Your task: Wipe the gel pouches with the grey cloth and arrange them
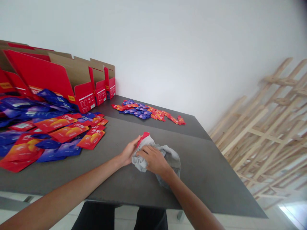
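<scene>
My left hand grips a red packet over the near middle of the table, with only the packet's upper end showing. A crumpled grey cloth covers the rest of it. Bunched under the fingers of my right hand, the cloth presses against the packet, and one loose end trails toward the table's front edge. To the left lies a heap of red-orange packets mixed with blue-purple packets.
Open red cardboard boxes stand in a row at the back left. Along the wall lies a smaller group of red and blue packets. The dark grey table ends at the right, near stacked wooden frames.
</scene>
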Demonstrator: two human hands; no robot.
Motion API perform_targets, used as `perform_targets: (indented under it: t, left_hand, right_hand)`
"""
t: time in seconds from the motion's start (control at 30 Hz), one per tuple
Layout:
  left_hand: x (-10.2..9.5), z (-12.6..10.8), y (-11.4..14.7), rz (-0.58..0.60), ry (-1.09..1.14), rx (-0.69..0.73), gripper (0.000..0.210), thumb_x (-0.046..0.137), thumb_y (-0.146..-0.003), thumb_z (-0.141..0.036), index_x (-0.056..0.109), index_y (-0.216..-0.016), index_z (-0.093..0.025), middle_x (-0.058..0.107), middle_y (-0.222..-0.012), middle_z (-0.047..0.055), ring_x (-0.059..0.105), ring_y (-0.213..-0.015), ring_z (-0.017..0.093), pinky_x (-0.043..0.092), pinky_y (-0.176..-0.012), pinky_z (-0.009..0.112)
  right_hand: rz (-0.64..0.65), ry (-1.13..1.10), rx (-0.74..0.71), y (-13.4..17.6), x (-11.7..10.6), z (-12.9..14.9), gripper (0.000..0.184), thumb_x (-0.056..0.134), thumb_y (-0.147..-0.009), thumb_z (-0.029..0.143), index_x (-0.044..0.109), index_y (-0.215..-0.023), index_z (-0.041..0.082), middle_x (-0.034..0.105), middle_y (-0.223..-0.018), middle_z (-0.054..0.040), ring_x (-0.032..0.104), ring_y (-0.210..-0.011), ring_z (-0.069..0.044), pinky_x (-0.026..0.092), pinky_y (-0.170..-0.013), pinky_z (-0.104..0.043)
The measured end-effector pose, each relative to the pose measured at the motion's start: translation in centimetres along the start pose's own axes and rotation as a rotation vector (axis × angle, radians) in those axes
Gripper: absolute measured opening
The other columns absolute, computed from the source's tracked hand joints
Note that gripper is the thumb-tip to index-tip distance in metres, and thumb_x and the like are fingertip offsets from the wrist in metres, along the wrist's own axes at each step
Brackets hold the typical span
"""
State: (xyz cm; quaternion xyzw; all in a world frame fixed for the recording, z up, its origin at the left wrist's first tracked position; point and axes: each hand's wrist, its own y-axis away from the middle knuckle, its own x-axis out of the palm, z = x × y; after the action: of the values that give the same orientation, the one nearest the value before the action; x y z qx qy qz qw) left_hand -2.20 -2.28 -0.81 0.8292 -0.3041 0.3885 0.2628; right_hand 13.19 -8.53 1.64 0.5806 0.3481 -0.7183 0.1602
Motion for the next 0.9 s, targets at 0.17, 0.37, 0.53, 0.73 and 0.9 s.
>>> perform_targets:
  t: [0.17,0.37,0.53,0.73,0.9]
  left_hand:
    - [1.0,0.6,0.3,0.057,0.013,0.014,0.034,0.049,-0.1,-0.038,0.07,-0.106,-0.011,0.073,-0.096,0.011,0.071,-0.088,0.022,0.052,-0.09,0.036]
    - [0.8,0.7,0.3,0.033,0.0,0.044,0.036,0.047,-0.101,-0.039,0.069,-0.109,-0.012,0.073,-0.092,0.009,0.07,-0.08,0.019,0.054,-0.083,0.032]
    - [0.8,-0.4,0.5,-0.035,-0.058,0.184,0.044,0.044,-0.102,-0.043,0.06,-0.133,-0.016,0.073,-0.099,0.01,0.069,-0.075,0.018,0.054,-0.075,0.03]
    - [0.3,-7.1,3.2,-0.295,-0.355,0.523,0.048,0.042,-0.101,-0.049,0.052,-0.141,-0.025,0.068,-0.122,0.01,0.068,-0.084,0.021,0.056,-0.081,0.039]
    - [-3.3,-19.3,8.8,-0.731,-1.558,1.072,0.048,0.05,-0.098,-0.044,0.063,-0.132,-0.013,0.065,-0.117,0.011,0.054,-0.106,0.022,0.033,-0.109,0.048]
  right_hand:
    - [-0.238,-0.037,0.26,0.4,-0.1,-1.1,0.034,0.052,-0.088,0.002,0.061,-0.114,0.022,0.063,-0.11,-0.0073,0.056,-0.103,-0.024,0.045,-0.088,-0.035]
    - [-0.171,-0.07,0.18,0.5,-0.1,-1.3,0.035,0.055,-0.088,0.006,0.061,-0.117,0.023,0.064,-0.111,-0.0064,0.057,-0.105,-0.024,0.046,-0.087,-0.033]
    - [0.03,-0.043,-0.032,0.3,0.1,-0.7,0.042,0.063,-0.085,0.009,0.06,-0.124,0.025,0.063,-0.112,-0.006,0.057,-0.105,-0.024,0.046,-0.084,-0.032]
    - [-0.048,-0.119,0.037,0.7,-0.5,-1.3,0.034,0.06,-0.089,0.011,0.063,-0.12,0.024,0.064,-0.113,-0.0063,0.057,-0.108,-0.023,0.045,-0.089,-0.031]
    - [-0.049,-0.153,0.05,0.8,-0.7,-1.5,0.037,0.057,-0.086,0.008,0.064,-0.119,0.023,0.064,-0.116,-0.007,0.058,-0.109,-0.023,0.046,-0.09,-0.031]
